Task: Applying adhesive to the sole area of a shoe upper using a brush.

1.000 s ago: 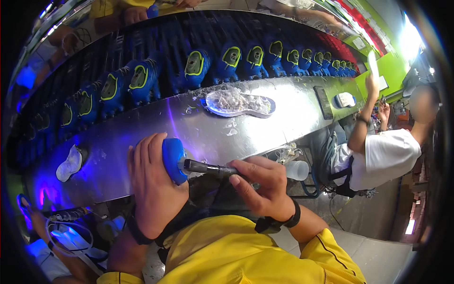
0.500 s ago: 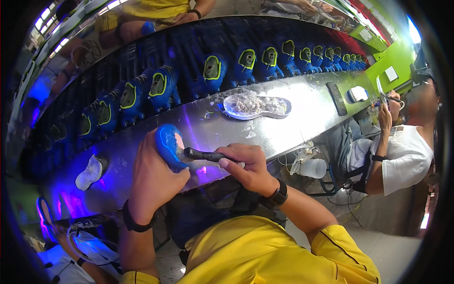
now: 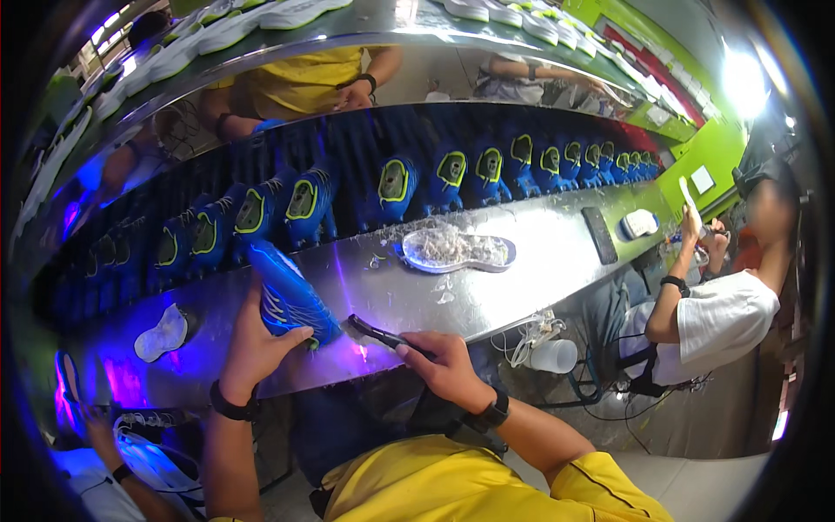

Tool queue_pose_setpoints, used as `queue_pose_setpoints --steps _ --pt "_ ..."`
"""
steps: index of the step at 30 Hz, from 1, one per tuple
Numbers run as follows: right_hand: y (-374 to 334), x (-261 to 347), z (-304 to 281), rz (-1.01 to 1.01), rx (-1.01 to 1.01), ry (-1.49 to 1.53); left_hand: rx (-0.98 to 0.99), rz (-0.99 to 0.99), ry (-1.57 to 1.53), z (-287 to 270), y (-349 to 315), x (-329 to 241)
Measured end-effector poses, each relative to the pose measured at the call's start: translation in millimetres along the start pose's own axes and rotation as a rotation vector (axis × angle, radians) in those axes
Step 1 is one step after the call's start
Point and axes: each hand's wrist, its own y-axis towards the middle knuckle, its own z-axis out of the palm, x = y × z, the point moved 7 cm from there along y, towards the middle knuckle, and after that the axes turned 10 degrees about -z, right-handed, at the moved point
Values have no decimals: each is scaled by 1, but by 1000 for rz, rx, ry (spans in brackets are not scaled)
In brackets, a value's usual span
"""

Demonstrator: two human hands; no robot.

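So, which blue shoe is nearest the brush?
The shoe in the left hand, just left of the brush; the row of blue shoes stands farther off.

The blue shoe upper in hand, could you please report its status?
Left hand: gripping blue shoe upper, tilted. Right hand: holding black brush beside it. Debris-strewn shoe sole on bench beyond.

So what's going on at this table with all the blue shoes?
A person in a yellow shirt holds a blue shoe in the left hand and a black brush in the right hand. The brush head is close beside the shoe. A pale shoe sole lies on the metal table, and a row of blue shoes stands behind.
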Motion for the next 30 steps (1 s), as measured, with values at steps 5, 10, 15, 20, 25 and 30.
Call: queue_pose_setpoints --steps 5,10,15,20,25,30 --pt "-8 40 -17 45 -8 58 188 -197 -514 24 -30 -1" --pt "7 61 -28 -157 -19 -109 257 -236 -665 46 -60 -11" --pt "-16 66 -32 -204 -4 -115 319 -282 -770 55 -73 -21" --pt "3 69 -38 -272 -96 -208 380 -242 -713 57 -71 -22" --pt "-16 65 -44 -234 5 -116 336 -289 -778 69 -78 -20" --pt "-26 62 -48 -254 133 -101 273 -276 -802 62 -67 -19"
